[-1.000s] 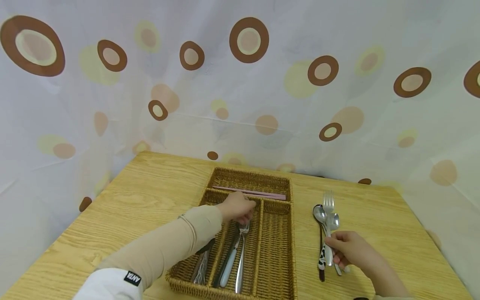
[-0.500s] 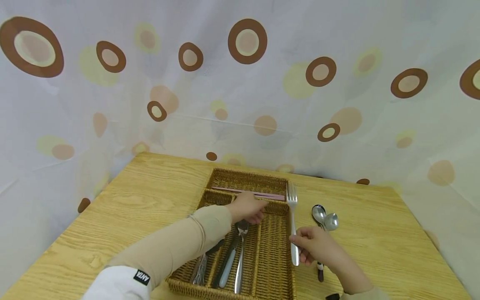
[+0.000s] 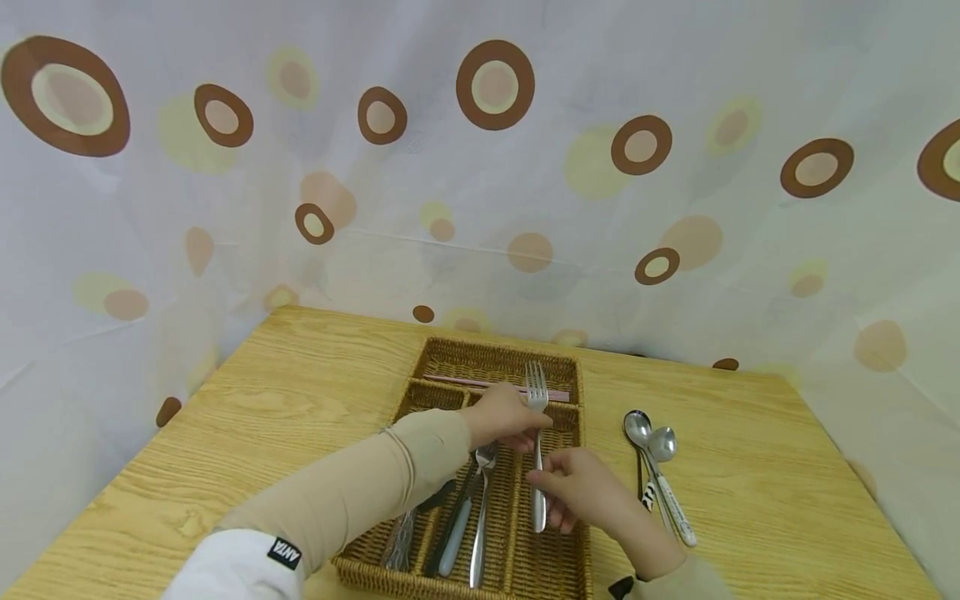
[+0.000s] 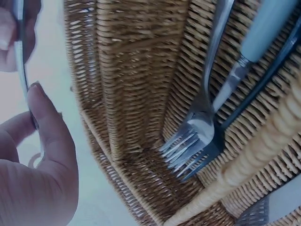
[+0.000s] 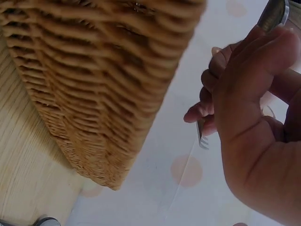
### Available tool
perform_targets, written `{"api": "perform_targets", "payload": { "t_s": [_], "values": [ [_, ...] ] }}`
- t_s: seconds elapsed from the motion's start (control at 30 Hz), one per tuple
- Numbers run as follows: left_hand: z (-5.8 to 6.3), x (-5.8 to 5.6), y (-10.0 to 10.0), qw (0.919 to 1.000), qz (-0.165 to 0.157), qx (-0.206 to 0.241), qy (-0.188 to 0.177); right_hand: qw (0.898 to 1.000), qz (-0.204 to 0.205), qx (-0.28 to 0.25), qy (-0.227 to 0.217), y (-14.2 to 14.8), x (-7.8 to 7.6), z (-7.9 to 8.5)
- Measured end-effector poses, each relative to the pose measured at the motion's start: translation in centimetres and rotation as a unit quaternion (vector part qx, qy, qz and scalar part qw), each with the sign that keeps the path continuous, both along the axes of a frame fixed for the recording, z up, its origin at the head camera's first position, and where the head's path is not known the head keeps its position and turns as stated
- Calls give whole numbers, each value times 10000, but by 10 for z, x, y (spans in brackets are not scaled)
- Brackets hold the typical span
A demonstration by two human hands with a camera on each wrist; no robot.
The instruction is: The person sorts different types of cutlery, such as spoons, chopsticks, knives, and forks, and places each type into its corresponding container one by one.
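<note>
A silver fork (image 3: 538,467) stands tines up over the right compartment of a wicker cutlery tray (image 3: 587,500). My right hand (image 3: 588,492) pinches its handle low down. Just under the tines, my left hand (image 3: 504,417) has thumb and finger closed on the fork's neck. The left wrist view shows my left hand (image 4: 42,174) pinching the thin metal, with the handle running up to the other hand. From the right wrist view, tines (image 5: 203,141) poke out beyond the left fingers. Several forks (image 4: 197,132), one with a light blue handle, lie in the middle compartment.
Pink chopsticks (image 3: 555,394) lie in the tray's back compartment. Clear-handled cutlery (image 3: 401,537) fills part of the left one. Several spoons (image 3: 663,446) rest on the wooden table (image 3: 780,492) to the right of the tray. A spotted cloth (image 3: 480,208) hangs behind.
My right hand has carried the fork left from beside the spoons to over the tray. My left hand has shifted slightly right and taken hold of its neck.
</note>
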State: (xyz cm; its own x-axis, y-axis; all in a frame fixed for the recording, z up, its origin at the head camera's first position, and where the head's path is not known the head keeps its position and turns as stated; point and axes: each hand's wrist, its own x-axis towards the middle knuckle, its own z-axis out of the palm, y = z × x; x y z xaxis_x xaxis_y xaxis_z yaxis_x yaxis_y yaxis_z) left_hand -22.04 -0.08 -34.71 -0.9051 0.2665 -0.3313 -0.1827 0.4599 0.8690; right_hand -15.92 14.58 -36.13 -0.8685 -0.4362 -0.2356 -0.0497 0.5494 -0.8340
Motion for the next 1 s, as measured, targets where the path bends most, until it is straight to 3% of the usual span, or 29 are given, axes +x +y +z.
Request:
{"api": "perform_targets", "payload": {
  "t_s": [0.07,0.23,0.43,0.53,0.7,0.87,1.0],
  "values": [
    [1,0,-1,10000,-24,9,-42,10000,-28,26,-13,-2,0,1],
    [4,1,-11,9977,-266,-614,-69,9991,-321,-84,-273,6,0,5],
    [-3,1,-28,9902,-546,-1262,-243,9982,-449,-158,-354,22,-1,7],
    [-8,1,-31,9842,-707,-1620,-79,9982,-438,-219,-333,27,-2,6],
    [-18,1,-30,9607,-1103,-2534,274,9981,-424,-279,-357,30,-3,6],
    [-24,3,-22,9370,-1374,-3204,218,9977,-435,-309,-407,31,-2,5],
    [-27,5,-15,9258,-1452,-3485,169,9975,-432,-342,-433,32,-2,4]
  ]
}}
